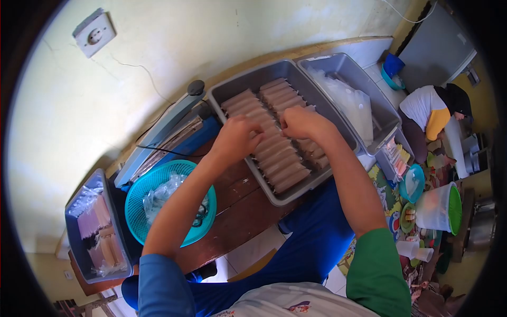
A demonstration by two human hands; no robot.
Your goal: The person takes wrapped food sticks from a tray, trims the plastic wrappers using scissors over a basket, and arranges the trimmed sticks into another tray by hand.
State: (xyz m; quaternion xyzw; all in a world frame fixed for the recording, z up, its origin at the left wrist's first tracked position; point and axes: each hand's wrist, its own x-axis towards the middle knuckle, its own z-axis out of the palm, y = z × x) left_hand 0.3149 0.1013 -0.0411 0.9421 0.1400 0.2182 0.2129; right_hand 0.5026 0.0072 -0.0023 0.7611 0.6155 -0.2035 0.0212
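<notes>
A grey plastic tub in front of me holds two rows of slim brown packets in clear wrapping, laid side by side. My left hand is over the left row, its fingers curled together. Close by, my right hand is bent over the right row with thumb and fingers pinched. Both hands are at the packets' level or just above. Whatever sits between the fingertips is too small or hidden to make out.
Left of the tub stand a blue-grey bag sealer, a turquoise basket of clear plastic and a dark bin with pink and brown packets. A second grey tub holds plastic bags. Another person sits at far right among containers.
</notes>
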